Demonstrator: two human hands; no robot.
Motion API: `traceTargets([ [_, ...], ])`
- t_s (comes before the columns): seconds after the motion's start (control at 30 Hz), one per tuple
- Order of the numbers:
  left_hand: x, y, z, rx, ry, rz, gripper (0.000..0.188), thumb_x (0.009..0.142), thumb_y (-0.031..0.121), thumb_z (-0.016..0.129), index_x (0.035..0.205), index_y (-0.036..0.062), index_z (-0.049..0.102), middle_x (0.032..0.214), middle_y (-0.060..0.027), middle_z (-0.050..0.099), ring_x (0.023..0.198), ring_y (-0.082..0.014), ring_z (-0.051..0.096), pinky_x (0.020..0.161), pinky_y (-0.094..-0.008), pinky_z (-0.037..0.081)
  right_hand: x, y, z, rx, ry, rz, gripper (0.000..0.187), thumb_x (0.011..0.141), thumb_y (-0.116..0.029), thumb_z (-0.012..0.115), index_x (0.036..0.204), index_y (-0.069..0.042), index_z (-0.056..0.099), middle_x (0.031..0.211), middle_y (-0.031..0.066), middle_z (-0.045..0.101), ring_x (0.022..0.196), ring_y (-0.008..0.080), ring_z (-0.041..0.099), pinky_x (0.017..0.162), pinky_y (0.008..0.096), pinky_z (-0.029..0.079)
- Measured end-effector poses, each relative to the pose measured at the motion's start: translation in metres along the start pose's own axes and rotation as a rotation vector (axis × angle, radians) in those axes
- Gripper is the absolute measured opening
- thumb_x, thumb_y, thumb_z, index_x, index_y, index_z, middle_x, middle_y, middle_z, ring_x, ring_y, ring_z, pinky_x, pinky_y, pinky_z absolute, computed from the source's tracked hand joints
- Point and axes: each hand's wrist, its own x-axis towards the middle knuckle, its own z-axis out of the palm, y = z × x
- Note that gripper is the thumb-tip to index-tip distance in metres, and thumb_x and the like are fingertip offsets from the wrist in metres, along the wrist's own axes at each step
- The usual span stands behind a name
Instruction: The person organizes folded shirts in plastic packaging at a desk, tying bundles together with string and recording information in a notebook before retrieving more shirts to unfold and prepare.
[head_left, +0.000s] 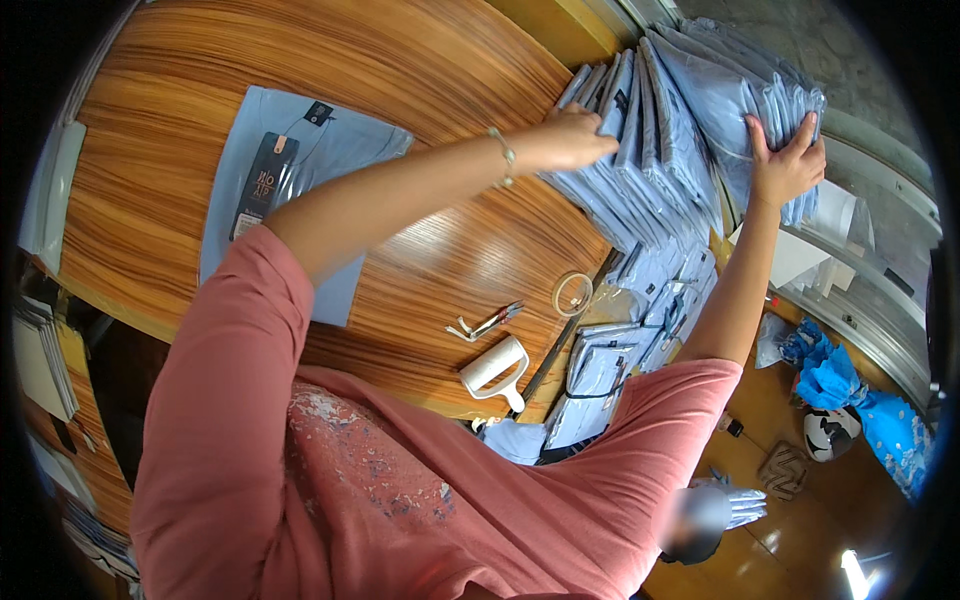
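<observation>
Tape roll [587,293] lies between lint roller [492,365] and bagged shirts [648,130].

From my head, one fisheye camera looks down past my shirt [450,510] to the nearby table [440,70].

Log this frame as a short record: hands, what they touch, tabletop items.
left hand: at the near side of the row of bagged blue shirts, fingers curled; grip unclear
right hand: on the right end of that row, thumb and fingers spread; grip unclear
row layout: packs packed side by side, leaning
tabletop: wood-grain
left on tabletop: folded blue shirt with dark hang tag, partly hidden by left forearm
near front edge: white lint roller, slim hand tool (kind unclear), ring-shaped roll
</observation>
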Motion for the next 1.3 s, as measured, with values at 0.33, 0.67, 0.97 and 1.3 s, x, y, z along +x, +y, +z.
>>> traceTargets([
  [0.33, 0.006, 0.072, 0.042, -0.758, 0.315, -0.180, 0.085, 0.078, 0.031, 0.054, 0.133, -0.0164, 0.011, 0.141, -0.0332, 0.014, 0.134, -0.0399, 0.014, 0.110, -0.0357, 0.017, -0.001, -0.004, -0.002, -0.001, -0.016, 0.000, 0.089, 0.059, -0.073, 0.061, 0.127, -0.018, 0.046, 0.104, 0.0152, 0.053, 0.088, 0.0313, 0.052, 0.075, 0.0422, 0.039],
  [0.67, 0.013, 0.066, 0.033, -0.776, 0.185, -0.127, 0.085, 0.077, 0.028, 0.053, 0.134, -0.0163, 0.008, 0.142, -0.0338, 0.007, 0.135, -0.0387, 0.010, 0.111, -0.0372, 0.016, 0.000, -0.005, -0.003, -0.005, 0.010, -0.015, 0.087, 0.060, -0.073, 0.060, 0.126, -0.017, 0.047, 0.101, 0.0150, 0.054, 0.086, 0.0313, 0.053, 0.072, 0.0417, 0.040],
  [0.97, 0.020, 0.031, 0.000, -1.298, 0.102, -0.357, 0.013, 0.081, 0.016, 0.051, 0.071, 0.0086, 0.050, 0.067, -0.0016, 0.045, 0.063, -0.0138, 0.039, 0.065, -0.0330, 0.036, -0.001, -0.002, 0.000, -0.028, 0.001, -0.013, 0.086, 0.059, -0.075, 0.060, 0.124, -0.019, 0.049, 0.100, 0.0151, 0.055, 0.085, 0.0311, 0.053, 0.072, 0.0412, 0.040],
  [1.3, -0.072, 0.027, 0.001, -0.990, 0.043, -0.436, 0.059, 0.084, 0.022, 0.052, 0.136, 0.0036, 0.032, 0.138, -0.0139, 0.033, 0.131, -0.0235, 0.026, 0.107, -0.0415, 0.017, -0.004, -0.003, -0.002, -0.017, 0.015, -0.005, 0.084, 0.058, -0.075, 0.060, 0.121, -0.020, 0.052, 0.099, 0.0147, 0.055, 0.082, 0.0310, 0.054, 0.072, 0.0415, 0.040],
])
